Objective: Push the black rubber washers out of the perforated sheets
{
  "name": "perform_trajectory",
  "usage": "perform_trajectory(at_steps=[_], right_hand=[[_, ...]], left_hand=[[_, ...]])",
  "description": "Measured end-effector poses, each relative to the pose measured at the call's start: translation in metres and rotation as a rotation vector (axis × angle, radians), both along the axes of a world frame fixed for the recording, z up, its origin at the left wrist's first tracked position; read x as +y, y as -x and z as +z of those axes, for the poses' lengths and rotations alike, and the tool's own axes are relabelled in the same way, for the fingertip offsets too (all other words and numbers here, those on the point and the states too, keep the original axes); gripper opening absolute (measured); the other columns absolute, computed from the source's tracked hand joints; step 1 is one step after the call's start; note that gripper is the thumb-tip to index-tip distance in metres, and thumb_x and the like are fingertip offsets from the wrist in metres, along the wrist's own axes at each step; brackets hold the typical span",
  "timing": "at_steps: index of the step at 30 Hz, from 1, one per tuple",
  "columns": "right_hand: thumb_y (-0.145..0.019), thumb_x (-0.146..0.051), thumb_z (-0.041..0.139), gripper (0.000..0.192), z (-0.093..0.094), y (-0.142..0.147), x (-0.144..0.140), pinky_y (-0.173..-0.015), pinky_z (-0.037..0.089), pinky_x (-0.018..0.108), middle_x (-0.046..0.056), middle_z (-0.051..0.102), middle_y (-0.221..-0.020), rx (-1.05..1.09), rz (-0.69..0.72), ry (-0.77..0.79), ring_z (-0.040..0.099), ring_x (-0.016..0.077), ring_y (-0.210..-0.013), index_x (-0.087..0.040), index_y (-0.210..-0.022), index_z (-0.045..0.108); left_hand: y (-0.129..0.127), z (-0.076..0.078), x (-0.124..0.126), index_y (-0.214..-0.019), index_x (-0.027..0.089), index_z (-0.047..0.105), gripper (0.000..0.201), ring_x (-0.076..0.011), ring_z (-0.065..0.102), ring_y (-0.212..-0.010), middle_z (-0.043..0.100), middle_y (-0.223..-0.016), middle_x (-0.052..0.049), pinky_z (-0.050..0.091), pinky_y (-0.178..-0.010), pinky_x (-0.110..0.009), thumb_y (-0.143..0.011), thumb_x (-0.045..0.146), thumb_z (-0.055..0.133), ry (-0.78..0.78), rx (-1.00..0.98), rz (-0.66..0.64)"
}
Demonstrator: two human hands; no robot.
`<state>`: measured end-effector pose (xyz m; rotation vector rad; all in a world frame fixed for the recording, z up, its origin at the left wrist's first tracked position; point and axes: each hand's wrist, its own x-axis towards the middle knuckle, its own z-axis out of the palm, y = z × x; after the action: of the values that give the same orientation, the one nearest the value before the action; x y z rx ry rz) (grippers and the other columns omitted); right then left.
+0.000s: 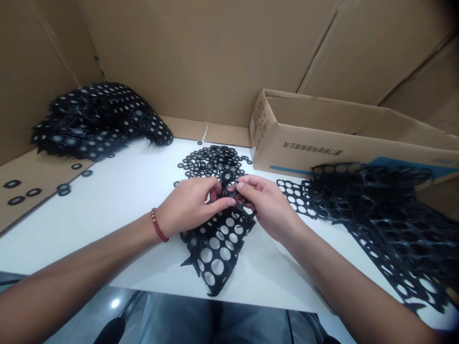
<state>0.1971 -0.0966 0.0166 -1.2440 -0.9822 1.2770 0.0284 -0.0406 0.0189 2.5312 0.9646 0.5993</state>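
Note:
Both my hands meet over a black rubber sheet (219, 246) full of round holes, at the middle of the white table. My left hand (195, 203) is closed, pinching the sheet's far part from the left. From the right, my right hand (263, 200) pinches the same bunched part with thumb and fingers. The sheet's near end hangs toward the table's front edge with open holes; several rings seem to sit in its left side. Just beyond my fingers lies a pile of loose black rubber rings (211, 160). Fingertips partly hide the gripped spot.
A heap of black sheets with rings in them (100, 119) stands back left. Loose rings (34, 192) lie scattered at the left. At the right, punched-out black sheets (380, 215) pile up before a long cardboard box (297, 145). Cardboard walls (201, 57) enclose the back.

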Motion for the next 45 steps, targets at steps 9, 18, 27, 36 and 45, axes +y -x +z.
perform_trajectory(at_steps=[9,18,27,36,45], right_hand=[[-0.079,-0.03,0.06,0.014,-0.001,0.013,-0.004,-0.054,0.037,0.019,-0.003,0.054,-0.066,0.103,0.051,0.072,0.05,0.0068,-0.058,-0.017,-0.078,0.054],[-0.069,-0.019,0.057,0.011,0.01,-0.012,0.004,-0.036,0.019,0.019,-0.004,0.046,-0.061,0.218,-0.186,0.117,0.043,0.006,-0.046,-0.018,-0.065,0.047],[-0.063,-0.017,0.053,0.008,0.006,-0.008,0.006,-0.043,0.03,0.022,-0.002,0.047,-0.058,0.235,-0.182,0.211,0.043,0.0076,-0.048,-0.018,-0.058,0.047],[-0.059,-0.01,0.058,0.009,0.014,0.002,-0.009,-0.045,0.03,0.02,-0.003,0.053,-0.059,0.125,0.073,0.093,0.044,0.0068,-0.05,-0.016,-0.063,0.053],[-0.061,-0.013,0.065,0.016,0.013,-0.003,-0.004,-0.042,0.031,0.019,-0.001,0.061,-0.063,0.207,0.13,0.158,0.058,0.0109,-0.052,-0.017,-0.074,0.057]], left_hand=[[-0.003,-0.009,-0.005,-0.07,0.018,0.041,0.028,-0.0104,0.045,-0.06,0.051,-0.066,0.003,0.034,-0.059,-0.024,-0.093,0.033,0.037,0.115,-0.173,-0.118],[0.005,-0.012,0.027,-0.064,0.019,0.042,0.034,-0.0144,0.049,-0.061,0.049,-0.061,0.001,0.035,-0.057,-0.026,-0.092,0.037,0.034,0.199,-0.309,0.274],[-0.003,-0.007,0.008,-0.092,0.016,0.063,0.037,-0.0201,0.058,-0.08,0.065,-0.091,-0.007,0.04,-0.069,-0.031,-0.09,0.044,0.038,-0.198,0.041,0.143],[-0.014,-0.007,-0.004,-0.071,0.018,0.053,0.038,-0.0118,0.049,-0.059,0.056,-0.064,0.003,0.035,-0.055,-0.024,-0.083,0.053,0.049,0.132,-0.004,-0.102],[-0.001,-0.007,-0.002,-0.07,0.017,0.051,0.035,-0.0109,0.049,-0.061,0.055,-0.065,0.0,0.039,-0.063,-0.024,-0.095,0.03,0.03,0.143,-0.214,-0.304]])
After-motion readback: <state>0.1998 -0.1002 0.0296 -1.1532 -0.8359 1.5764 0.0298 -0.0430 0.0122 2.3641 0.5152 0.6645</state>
